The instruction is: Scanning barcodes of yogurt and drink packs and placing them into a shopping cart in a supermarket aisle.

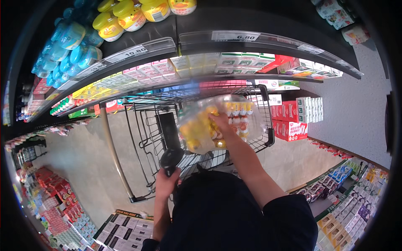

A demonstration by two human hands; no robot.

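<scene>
My left hand point(168, 181) is closed around the handle of a black handheld barcode scanner point(171, 157), held low beside the shopping cart. My right hand point(220, 123) reaches into the cart, its fingers bent around a yellow bottle point(213, 110) at a clear plastic bag point(198, 105). Motion blur hides the exact grip. More yellow bottles point(194, 138) show through the bag's left side. To the right of my wrist, several small bottles with yellow and red parts point(240, 109) stand in rows. The black wire shopping cart point(269, 125) surrounds the bag.
Beyond the cart, store shelves hold yellow duck-shaped bottles point(129, 14), blue bottles point(70, 36) and drink cartons point(241, 59). The cart's handlebar point(114, 153) is at left. Red boxes point(287, 122) stand on the right. White boxes point(125, 230) lie behind me at lower left.
</scene>
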